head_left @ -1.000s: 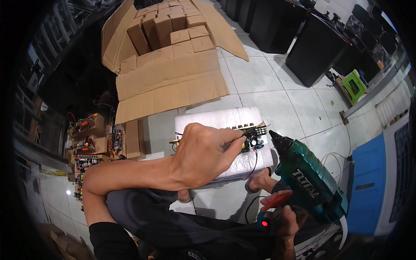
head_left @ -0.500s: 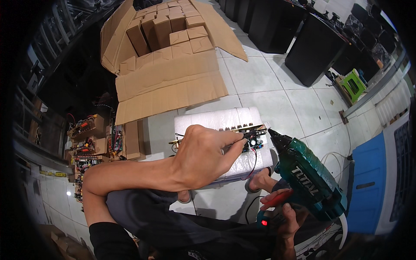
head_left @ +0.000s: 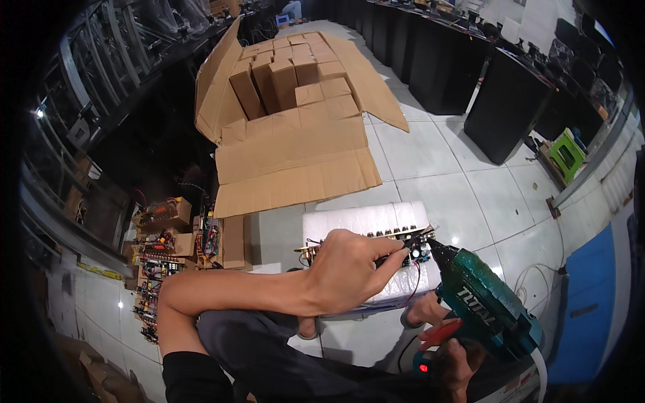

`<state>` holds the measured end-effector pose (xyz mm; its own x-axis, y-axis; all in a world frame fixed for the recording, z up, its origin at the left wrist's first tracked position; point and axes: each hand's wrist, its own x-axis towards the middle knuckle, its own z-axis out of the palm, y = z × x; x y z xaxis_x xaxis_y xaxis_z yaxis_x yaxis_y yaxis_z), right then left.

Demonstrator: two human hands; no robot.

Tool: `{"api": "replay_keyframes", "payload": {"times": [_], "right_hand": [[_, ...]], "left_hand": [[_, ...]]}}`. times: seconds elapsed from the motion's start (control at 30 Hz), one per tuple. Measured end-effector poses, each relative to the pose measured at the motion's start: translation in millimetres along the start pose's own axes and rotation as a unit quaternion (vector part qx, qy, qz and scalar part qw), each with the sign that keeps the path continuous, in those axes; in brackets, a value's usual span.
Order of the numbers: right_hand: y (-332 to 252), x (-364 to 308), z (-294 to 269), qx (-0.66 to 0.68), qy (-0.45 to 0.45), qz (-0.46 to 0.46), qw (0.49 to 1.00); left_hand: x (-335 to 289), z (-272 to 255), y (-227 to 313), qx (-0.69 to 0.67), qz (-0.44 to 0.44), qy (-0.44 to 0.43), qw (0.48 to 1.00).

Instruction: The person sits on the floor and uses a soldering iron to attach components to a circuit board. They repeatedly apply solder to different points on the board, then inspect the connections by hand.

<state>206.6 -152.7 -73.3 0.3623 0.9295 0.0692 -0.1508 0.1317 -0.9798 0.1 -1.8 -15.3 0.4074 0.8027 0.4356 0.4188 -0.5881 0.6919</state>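
Observation:
A narrow circuit board (head_left: 418,255) with small dark and silver parts rests on a white foam block (head_left: 322,220) in front of me. Over the board, my left hand (head_left: 349,267) has thumb and fingers pinched together near the right end. Something thin and dark sits at those fingertips, too small to name. A red and black wire hangs from the board. My right hand (head_left: 458,366) grips a teal hot glue gun (head_left: 485,305), fingers around the handle by the red trigger. Its black nozzle points at the board's right end; a white glue stick (head_left: 541,376) trails from the back.
A large open carton (head_left: 295,164) full of smaller brown boxes (head_left: 328,94) stands ahead. Several circuit boards (head_left: 158,258) lie on the left. Black cabinets (head_left: 508,101) line the right, with a green stool (head_left: 566,154) and blue panel (head_left: 581,302) nearer. A pale cable (head_left: 537,272) lies on the tiles.
My view has tilted up, so the scene sits lower and further right. The glue gun's nozzle has come closer to the board's right end. The left hand keeps its pinch.

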Motion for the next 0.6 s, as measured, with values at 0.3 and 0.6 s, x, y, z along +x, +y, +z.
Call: {"api": "replay_keyframes", "payload": {"times": [0.3,0.6], "right_hand": [[-8,2,2,-0.003,0.02,0.042,0.999],[-4,3,-15,0.063,0.013,0.091,0.994]], "left_hand": [[1,3,-1,-0.062,0.031,0.02,0.997],[5,-3,12,-0.174,-0.066,-0.084,0.979]]}}
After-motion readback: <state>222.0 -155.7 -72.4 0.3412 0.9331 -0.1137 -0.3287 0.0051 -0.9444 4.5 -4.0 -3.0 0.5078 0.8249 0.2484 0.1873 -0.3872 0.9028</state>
